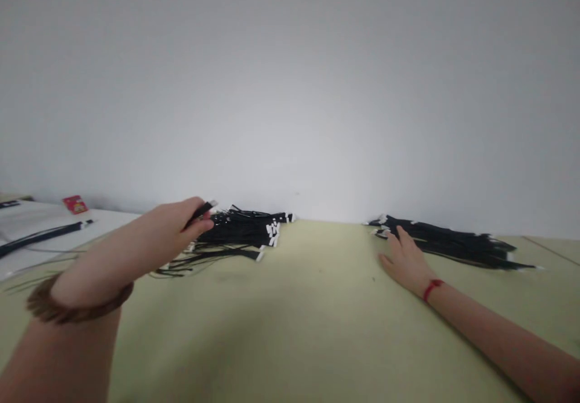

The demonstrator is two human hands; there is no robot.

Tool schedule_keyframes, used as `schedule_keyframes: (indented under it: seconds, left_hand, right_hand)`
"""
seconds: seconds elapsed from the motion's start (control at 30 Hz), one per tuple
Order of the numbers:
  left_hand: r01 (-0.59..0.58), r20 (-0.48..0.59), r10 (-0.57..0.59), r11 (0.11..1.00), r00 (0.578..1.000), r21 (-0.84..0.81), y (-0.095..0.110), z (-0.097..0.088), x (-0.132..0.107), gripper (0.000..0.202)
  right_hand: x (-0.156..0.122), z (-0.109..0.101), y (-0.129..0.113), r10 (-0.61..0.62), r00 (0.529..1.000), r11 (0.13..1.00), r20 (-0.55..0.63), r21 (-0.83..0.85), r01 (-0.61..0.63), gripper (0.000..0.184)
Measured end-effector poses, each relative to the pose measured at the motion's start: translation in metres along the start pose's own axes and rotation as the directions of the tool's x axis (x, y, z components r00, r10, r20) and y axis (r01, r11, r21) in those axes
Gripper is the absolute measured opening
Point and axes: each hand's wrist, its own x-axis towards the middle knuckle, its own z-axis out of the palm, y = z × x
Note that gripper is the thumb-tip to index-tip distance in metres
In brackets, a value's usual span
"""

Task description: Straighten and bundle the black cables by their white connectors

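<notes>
Left hand [193, 220] pinching, right hand [405, 262] at the other pile

So I've got a black cable [198, 212] nipped between left thumb and fingers, pale end poking out, right by the left pile of black cables [240, 231]. My right fingers are a bit spread at the left end of the right pile [457, 243]; can't tell if they've caught anything. Both piles lie on a greenish table [317, 330] beside a pale wall [290, 89]. Red packet [75, 204] off to the far left.

A black cable [198, 213] with a pale tip is held slanted near a left pile of black cables [240, 232], whose white ends are mostly clustered rightward; a right pile [453, 241] is laid lengthwise, well apart.
</notes>
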Motion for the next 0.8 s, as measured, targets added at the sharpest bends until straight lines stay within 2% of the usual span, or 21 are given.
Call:
schedule_keyframes:
  seconds: [0.03,0.07,0.1,0.13,0.2,0.27,0.33,0.4,0.43,0.47,0.5,0.53,0.57,0.6,0.67,0.7,0.73,0.8]
  left_hand:
    - [-0.02,0.049,0.021,0.999,0.999,-0.025,0.019,-0.009,-0.013,0.023]
    - [-0.051,0.092,0.067,0.984,0.994,-0.171,0.037,-0.015,-0.026,0.021]
    - [-0.044,0.08,0.079,0.927,0.994,-0.372,0.054,-0.018,-0.037,0.021]
    - [-0.02,0.02,0.037,0.83,0.999,-0.557,0.069,-0.017,-0.047,0.018]
    - [-0.021,-0.041,-0.016,0.64,0.999,-0.768,0.091,-0.009,-0.058,0.013]
    - [0.023,0.015,-0.021,0.408,1.0,-0.913,0.102,0.007,-0.061,0.014]
    - [0.117,0.116,-0.017,0.184,0.993,-0.976,0.104,0.029,-0.057,0.013]
    - [0.226,0.226,-0.02,0.035,0.974,-0.973,0.099,0.05,-0.049,0.012]
    - [0.263,0.263,-0.03,-0.001,0.964,-0.965,0.096,0.06,-0.045,0.013]
    - [0.272,0.273,-0.049,-0.019,0.961,-0.962,0.092,0.068,-0.041,0.013]
    - [0.258,0.26,-0.067,-0.029,0.963,-0.966,0.088,0.074,-0.037,0.014]
    - [0.244,0.246,-0.079,-0.035,0.966,-0.969,0.084,0.078,-0.035,0.014]
    - [0.23,0.233,-0.088,-0.038,0.968,-0.972,0.081,0.081,-0.033,0.014]
    - [0.22,0.223,-0.095,-0.04,0.97,-0.975,0.079,0.082,-0.032,0.014]
    - [0.212,0.215,-0.103,-0.042,0.971,-0.976,0.077,0.082,-0.031,0.014]
    - [0.204,0.208,-0.109,-0.045,0.972,-0.978,0.077,0.082,-0.032,0.014]
    - [0.193,0.198,-0.118,-0.049,0.973,-0.98,0.078,0.082,-0.033,0.014]
    - [0.16,0.166,-0.139,-0.051,0.976,-0.986,0.08,0.082,-0.034,0.015]
  right_hand:
    - [0.0,-0.004,-0.005,-0.026,1.0,0.997,0.006,0.067,0.026,0.05]
    - [-0.001,-0.008,-0.012,-0.053,0.998,0.989,0.02,0.139,0.05,0.049]
    - [-0.004,-0.013,-0.022,-0.08,0.996,0.974,0.041,0.215,0.07,0.046]
    - [-0.009,-0.017,-0.034,-0.108,0.992,0.952,0.07,0.295,0.083,0.044]
    - [-0.029,-0.028,-0.065,-0.172,0.973,0.883,0.154,0.462,0.083,0.042]
    - [-0.059,-0.039,-0.103,-0.274,0.92,0.776,0.281,0.63,0.039,0.047]
    - [-0.093,-0.054,-0.142,-0.411,0.812,0.636,0.414,0.768,-0.07,0.058]
    - [-0.124,-0.072,-0.174,-0.517,0.695,0.526,0.499,0.826,-0.202,0.076]
    - [-0.136,-0.082,-0.186,-0.571,0.617,0.455,0.542,0.834,-0.312,0.08]
    - [-0.146,-0.091,-0.194,-0.643,0.502,0.251,0.578,0.779,-0.575,0.076]
    - [-0.154,-0.1,-0.2,-0.677,0.458,0.144,0.576,0.714,-0.685,0.063]
    - [-0.16,-0.107,-0.203,-0.692,0.446,0.047,0.568,0.652,-0.757,0.054]
    - [-0.165,-0.112,-0.203,-0.667,0.474,-0.011,0.574,0.629,-0.777,0.047]
    - [-0.167,-0.116,-0.202,-0.604,0.533,-0.015,0.593,0.66,-0.751,0.042]
    - [-0.169,-0.116,-0.196,-0.424,0.665,0.035,0.615,0.745,-0.666,0.039]
    - [-0.168,-0.114,-0.193,-0.333,0.716,0.066,0.614,0.773,-0.631,0.039]
    - [-0.167,-0.112,-0.189,-0.256,0.754,0.09,0.604,0.792,-0.604,0.039]
    - [-0.162,-0.105,-0.183,-0.157,0.793,0.097,0.589,0.808,-0.581,0.033]
